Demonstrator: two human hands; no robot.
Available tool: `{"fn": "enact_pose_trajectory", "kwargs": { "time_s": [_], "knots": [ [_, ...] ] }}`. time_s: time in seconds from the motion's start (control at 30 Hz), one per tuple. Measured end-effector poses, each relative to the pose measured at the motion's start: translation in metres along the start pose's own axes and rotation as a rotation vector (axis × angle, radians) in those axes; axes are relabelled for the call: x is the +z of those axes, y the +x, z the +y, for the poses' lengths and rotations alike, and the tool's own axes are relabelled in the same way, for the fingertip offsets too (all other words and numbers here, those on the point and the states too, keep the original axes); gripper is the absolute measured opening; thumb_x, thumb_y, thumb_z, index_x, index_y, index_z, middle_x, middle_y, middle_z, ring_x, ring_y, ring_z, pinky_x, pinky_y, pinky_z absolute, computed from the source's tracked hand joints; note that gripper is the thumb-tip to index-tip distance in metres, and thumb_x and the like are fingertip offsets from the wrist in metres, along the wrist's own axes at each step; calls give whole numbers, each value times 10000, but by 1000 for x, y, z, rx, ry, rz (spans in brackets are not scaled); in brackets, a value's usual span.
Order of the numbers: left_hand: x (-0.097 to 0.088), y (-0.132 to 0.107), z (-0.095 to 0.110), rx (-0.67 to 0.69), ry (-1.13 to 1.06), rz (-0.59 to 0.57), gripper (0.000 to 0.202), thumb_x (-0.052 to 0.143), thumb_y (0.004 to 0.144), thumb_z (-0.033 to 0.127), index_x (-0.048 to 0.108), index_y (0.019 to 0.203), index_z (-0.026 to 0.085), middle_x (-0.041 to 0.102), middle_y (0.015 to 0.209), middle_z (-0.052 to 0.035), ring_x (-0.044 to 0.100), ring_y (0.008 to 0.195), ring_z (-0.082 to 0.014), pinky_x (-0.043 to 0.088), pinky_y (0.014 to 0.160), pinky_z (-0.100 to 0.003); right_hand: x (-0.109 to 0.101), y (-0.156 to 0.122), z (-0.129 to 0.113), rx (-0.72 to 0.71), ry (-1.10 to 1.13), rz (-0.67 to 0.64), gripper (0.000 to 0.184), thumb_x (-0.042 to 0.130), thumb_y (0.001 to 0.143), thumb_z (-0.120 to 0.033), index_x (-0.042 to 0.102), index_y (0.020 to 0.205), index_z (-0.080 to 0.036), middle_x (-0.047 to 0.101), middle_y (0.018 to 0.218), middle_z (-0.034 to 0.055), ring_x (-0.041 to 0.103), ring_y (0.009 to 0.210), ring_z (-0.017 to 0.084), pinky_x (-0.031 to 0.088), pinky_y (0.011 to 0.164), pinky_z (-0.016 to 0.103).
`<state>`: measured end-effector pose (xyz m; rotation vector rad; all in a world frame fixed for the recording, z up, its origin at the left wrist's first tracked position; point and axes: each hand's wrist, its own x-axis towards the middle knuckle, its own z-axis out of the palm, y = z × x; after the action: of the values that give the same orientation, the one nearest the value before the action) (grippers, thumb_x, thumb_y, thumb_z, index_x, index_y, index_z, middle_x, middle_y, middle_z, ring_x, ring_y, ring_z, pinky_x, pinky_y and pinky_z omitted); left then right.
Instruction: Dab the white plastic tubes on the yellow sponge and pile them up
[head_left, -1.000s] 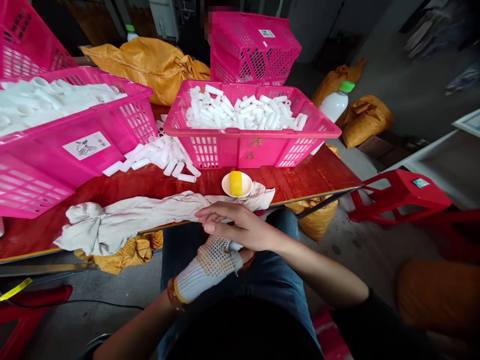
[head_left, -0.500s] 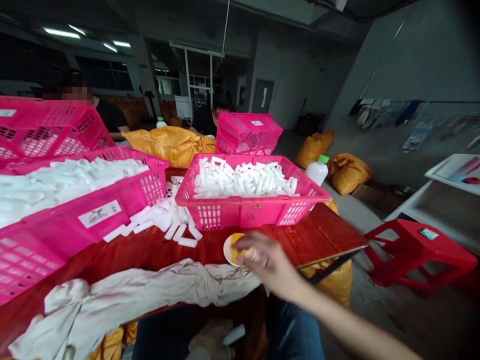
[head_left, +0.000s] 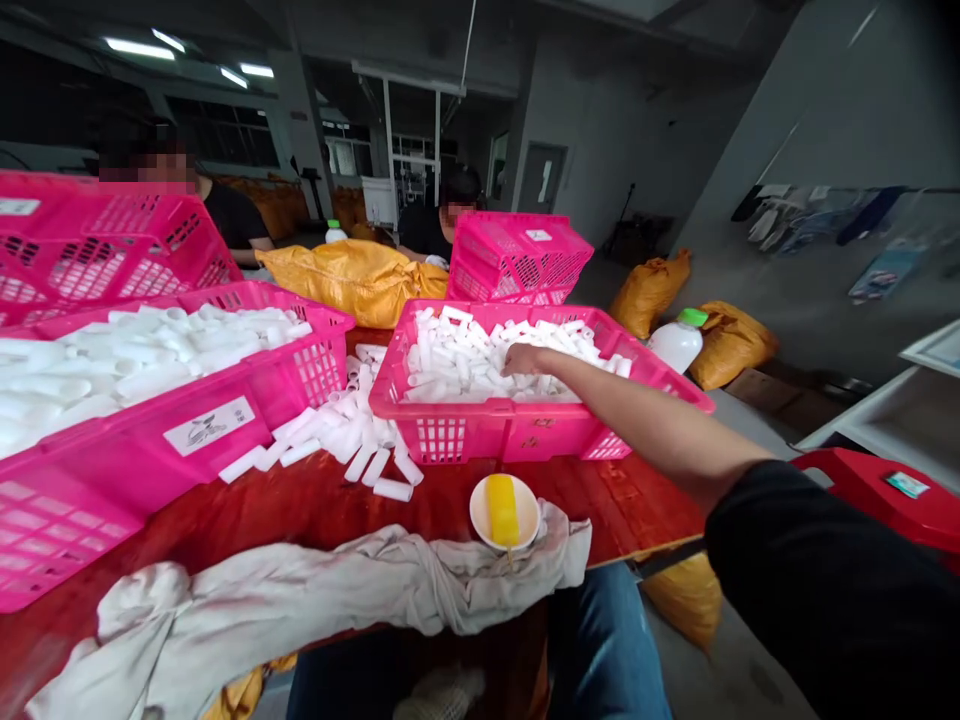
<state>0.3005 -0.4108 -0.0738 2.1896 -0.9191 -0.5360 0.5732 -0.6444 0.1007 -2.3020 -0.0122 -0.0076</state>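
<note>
Recording the right hand (head_left: 523,360) palm-down inside the pink plastic crate (head_left: 517,435), we find its fingers loosely curled among the white tubes (head_left: 487,365), neither spread flat nor clenched. The fingertips are hidden in the heap, so we cannot tell whether it has hold of any tube. The tubes are short, smooth, matt cylinders with open ends. We judge them light, fairly stiff and apt to roll against one another, so they are best taken around the barrel between thumb and fingertips, without hard squeezing, as the walls may be thin. They lie heaped in this crate, which stands on a red lacquered table (head_left: 622,500). Further loose tubes (head_left: 337,440) lie scattered on the tabletop, just beside a second latticed pink crate (head_left: 202,430) filled with similar pieces. Nearer the edge sits a small white dish (head_left: 480,522) holding a yellow bar (head_left: 502,510), its material uncertain, against a rumpled off-white cloth (head_left: 300,590). The left hand (head_left: 439,697), in a white knit glove, shows only in part at the lower edge, above the denim lap; we cannot tell how far open it is.
</note>
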Motion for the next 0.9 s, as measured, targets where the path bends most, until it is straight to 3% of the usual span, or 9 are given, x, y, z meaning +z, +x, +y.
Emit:
{"fn": "enact_pose_trajectory", "kwargs": {
  "time_s": [0.1, 0.17, 0.23, 0.3, 0.37, 0.47, 0.57, 0.7, 0.9],
  "knots": [
    [27, -32, 5, -81, -28, -37, 422, 689, 750, 412, 704, 1170, 443, 749, 1040, -3, 710, 993, -275, 580, 786, -393, -6, 7, 3, 68, -8, 49, 321, 863, 563, -17, 577, 519, -154, 639, 584, 39, 671, 715, 217, 527, 674, 342],
    [33, -44, 14, -74, -12, 73, 344, 666, 790, 425, 721, 1128, 392, 749, 1052, -30, 708, 956, -264, 590, 800, -378, -19, 4, 1, 64, 5, 85, 269, 843, 662, -86, 590, 582, -129, 646, 638, 60, 673, 742, 213, 541, 688, 337],
    [23, -43, 23, -25, 70, 390, 244, 617, 866, 403, 719, 1079, 341, 742, 1087, -57, 698, 1003, -253, 588, 875, -380, -35, -13, -5, -25, 117, 133, 199, 776, 788, -156, 606, 696, -108, 645, 694, 49, 666, 728, 170, 550, 689, 307],
    [1, -32, 28, 25, 206, 768, 164, 608, 907, 350, 702, 1032, 299, 730, 1114, -73, 675, 1085, -258, 556, 980, -418, -47, -50, -12, -176, 304, 155, 142, 695, 892, -216, 619, 860, -101, 652, 752, 24, 657, 697, 122, 550, 685, 276],
    [-21, -16, 30, 57, 359, 964, 129, 660, 895, 337, 682, 1003, 269, 731, 1090, -71, 675, 1080, -267, 543, 1000, -451, -49, -102, -14, -299, 430, 95, 182, 656, 942, -287, 629, 1017, -123, 663, 786, 1, 643, 657, 97, 541, 674, 264],
    [-34, 7, 30, 107, 460, 975, 140, 682, 902, 352, 675, 1000, 252, 756, 965, -35, 709, 944, -242, 559, 925, -425, -27, -182, 5, -365, 362, -100, 267, 629, 968, -405, 684, 1109, -185, 689, 806, 3, 648, 674, 125, 546, 700, 286],
    [-22, 21, 34, 132, 441, 862, 142, 642, 934, 331, 687, 1027, 234, 762, 918, -22, 709, 866, -226, 544, 872, -411, 12, -231, 45, -416, 191, -174, 329, 529, 1026, -398, 693, 1244, -216, 730, 1082, 79, 681, 1020, 217, 536, 932, 381],
    [-6, 27, 39, 63, 569, 809, 163, 618, 948, 356, 701, 972, 217, 762, 900, -24, 689, 805, -236, 507, 807, -416, 50, -242, 88, -501, 95, -111, 386, 476, 1052, -326, 590, 1405, -219, 662, 1269, 120, 617, 1174, 243, 496, 1025, 438],
    [-2, 29, 37, 92, 690, 883, 142, 637, 932, 336, 702, 959, 212, 761, 892, -22, 676, 768, -231, 479, 751, -396, 59, -237, 101, -610, 14, -15, 306, 536, 1021, -243, 628, 1311, -212, 682, 1211, 116, 616, 1124, 253, 522, 982, 436]
  ]
}}
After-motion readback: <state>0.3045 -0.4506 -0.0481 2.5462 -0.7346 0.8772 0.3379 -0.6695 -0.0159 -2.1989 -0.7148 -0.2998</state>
